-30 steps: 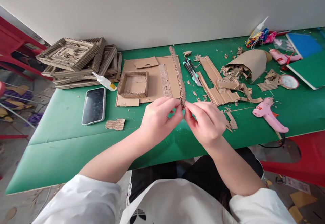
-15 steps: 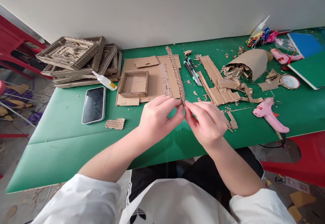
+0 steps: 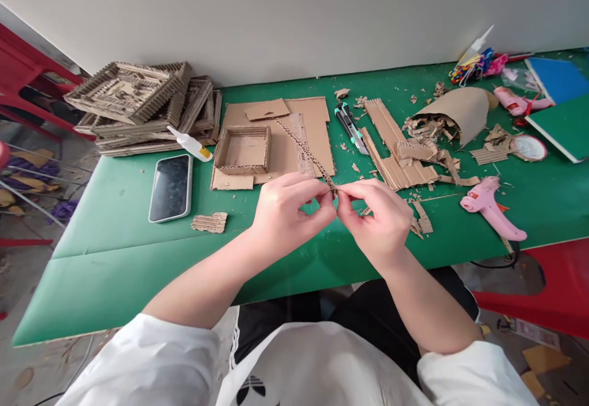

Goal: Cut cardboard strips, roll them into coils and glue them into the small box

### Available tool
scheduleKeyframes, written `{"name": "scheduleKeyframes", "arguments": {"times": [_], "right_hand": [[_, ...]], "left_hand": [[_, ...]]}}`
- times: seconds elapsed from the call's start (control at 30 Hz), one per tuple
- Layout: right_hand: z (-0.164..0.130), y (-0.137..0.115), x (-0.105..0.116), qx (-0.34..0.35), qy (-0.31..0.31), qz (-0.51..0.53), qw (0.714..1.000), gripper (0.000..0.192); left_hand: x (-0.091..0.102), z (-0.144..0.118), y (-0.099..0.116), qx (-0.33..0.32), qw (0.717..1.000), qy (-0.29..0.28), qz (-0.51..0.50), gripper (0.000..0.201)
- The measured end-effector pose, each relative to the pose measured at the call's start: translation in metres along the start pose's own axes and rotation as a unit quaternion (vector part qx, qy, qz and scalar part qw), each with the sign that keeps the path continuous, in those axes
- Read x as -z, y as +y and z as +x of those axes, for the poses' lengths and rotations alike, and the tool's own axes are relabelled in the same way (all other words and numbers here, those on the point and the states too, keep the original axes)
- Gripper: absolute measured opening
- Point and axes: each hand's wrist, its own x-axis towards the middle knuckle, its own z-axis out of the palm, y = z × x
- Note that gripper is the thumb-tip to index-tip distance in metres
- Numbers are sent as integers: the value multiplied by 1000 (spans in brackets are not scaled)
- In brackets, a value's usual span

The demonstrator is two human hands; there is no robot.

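My left hand [image 3: 294, 210] and my right hand [image 3: 377, 216] meet above the table's front half, thumbs and forefingers closed on the near end of a thin corrugated cardboard strip [image 3: 306, 148]. The strip slants away to the far left, over a clear ruler [image 3: 301, 130] and a flat cardboard sheet [image 3: 319, 136]. On that sheet, left of the strip, sits a small open square cardboard frame [image 3: 243, 150]. A utility knife [image 3: 350, 127] lies beyond my right hand. The pinched end is mostly hidden by my fingertips.
Stacked cardboard frames [image 3: 147, 105], a glue bottle [image 3: 189, 144] and a phone [image 3: 170, 188] occupy the left. Torn corrugated cardboard [image 3: 400, 160], a pink glue gun [image 3: 492, 208], a tape roll [image 3: 529, 147] and a paper cup-like roll [image 3: 464, 111] with scraps are on the right.
The strip's far end has swung left, from upright in view to a leftward slant across the ruler. Both hands keep pinching its near end in almost the same place.
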Motion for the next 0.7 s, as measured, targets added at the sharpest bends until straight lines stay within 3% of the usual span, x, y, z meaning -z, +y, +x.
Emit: {"name": "scheduleKeyframes", "arguments": {"times": [0.1,0.27,0.5,0.7], "right_hand": [[1,1,2,-15,-7,19,1000,10],[1,0,3,29,3,-26,999,12],[-4,1,0,80,14,-92,992,13],[-8,0,-5,82,4,-80,993,11]], "left_hand": [[2,1,0,20,999,-16,-19,19],[2,2,-1,10,1000,-22,-10,19],[-1,1,-2,-14,999,2,38,24],[-2,1,-2,-1,1000,4,19,23]]}}
